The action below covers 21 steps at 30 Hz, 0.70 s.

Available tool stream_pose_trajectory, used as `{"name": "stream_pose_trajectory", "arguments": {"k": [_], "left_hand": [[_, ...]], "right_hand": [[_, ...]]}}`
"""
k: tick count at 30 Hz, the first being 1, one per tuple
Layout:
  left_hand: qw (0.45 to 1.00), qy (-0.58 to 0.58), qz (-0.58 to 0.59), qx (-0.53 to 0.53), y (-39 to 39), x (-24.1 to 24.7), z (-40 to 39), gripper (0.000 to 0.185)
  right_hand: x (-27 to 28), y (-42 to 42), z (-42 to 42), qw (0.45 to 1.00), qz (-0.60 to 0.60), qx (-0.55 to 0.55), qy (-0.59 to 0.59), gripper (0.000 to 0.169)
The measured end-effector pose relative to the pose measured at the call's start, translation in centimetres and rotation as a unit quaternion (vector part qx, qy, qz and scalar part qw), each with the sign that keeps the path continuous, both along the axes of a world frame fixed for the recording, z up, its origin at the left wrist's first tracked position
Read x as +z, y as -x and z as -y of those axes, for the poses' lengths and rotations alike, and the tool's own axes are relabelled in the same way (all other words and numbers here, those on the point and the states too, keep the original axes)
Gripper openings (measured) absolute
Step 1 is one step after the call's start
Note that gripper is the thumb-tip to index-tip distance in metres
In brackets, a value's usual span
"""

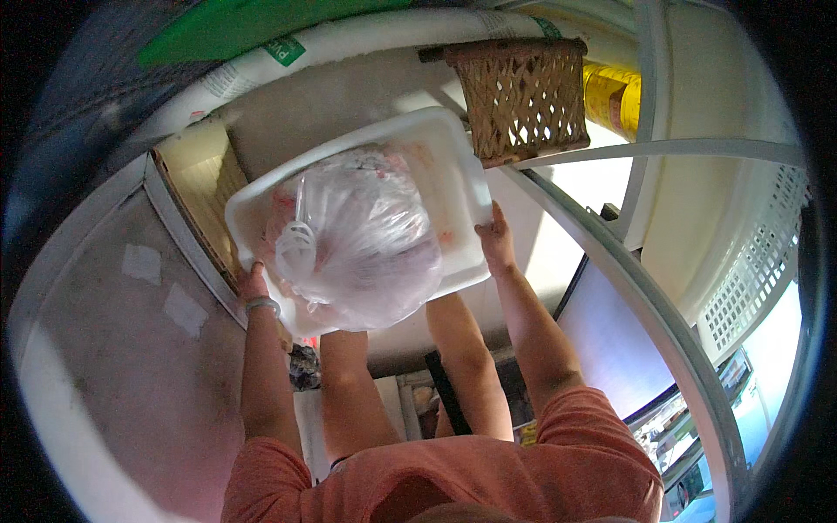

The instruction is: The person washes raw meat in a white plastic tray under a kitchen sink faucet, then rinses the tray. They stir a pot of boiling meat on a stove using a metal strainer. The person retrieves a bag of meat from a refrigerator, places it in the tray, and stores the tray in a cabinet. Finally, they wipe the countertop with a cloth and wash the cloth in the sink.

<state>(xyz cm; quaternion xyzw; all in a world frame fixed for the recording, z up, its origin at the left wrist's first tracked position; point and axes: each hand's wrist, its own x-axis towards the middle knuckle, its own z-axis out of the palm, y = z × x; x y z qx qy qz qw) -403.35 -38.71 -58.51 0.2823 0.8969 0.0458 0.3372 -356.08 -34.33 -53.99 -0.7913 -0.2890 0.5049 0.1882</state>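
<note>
A white rectangular plastic tub (458, 196) is held up before me, tilted, with reddish stains on its inner wall. Inside sits a bulky clear plastic bag (373, 242), its neck gathered at the left; the contents look pinkish but are blurred by the film. My left hand (254, 284), with a pale bangle on the wrist, grips the tub's near left side. On the opposite side, my right hand (495, 238) has its thumb over the rim and fingers partly hidden behind the wall.
Beyond the tub stands a brown woven basket (523, 98), beside a yellow bottle (611, 101). A long white PVC pipe (248, 68) runs across the back. Grey metal frame bars (608, 242) curve along the right, near a perforated white plastic crate (752, 261). A cardboard box (196, 170) is at the left.
</note>
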Motion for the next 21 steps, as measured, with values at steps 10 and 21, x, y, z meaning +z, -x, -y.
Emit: {"name": "stream_pose_trajectory", "arguments": {"k": [10, 21], "left_hand": [[0.987, 0.033, 0.056, 0.145, -0.7, 8.0, -0.6, 0.051], [0.906, -0.155, 0.257, 0.3, -6.0, 20.5, -3.9, 0.047]], "right_hand": [[2.1, 0.1, -0.3, 0.989, -0.096, -0.075, 0.082, 0.062], [0.0, 1.3, -1.9, 0.989, -0.131, -0.036, 0.059, 0.058]]}}
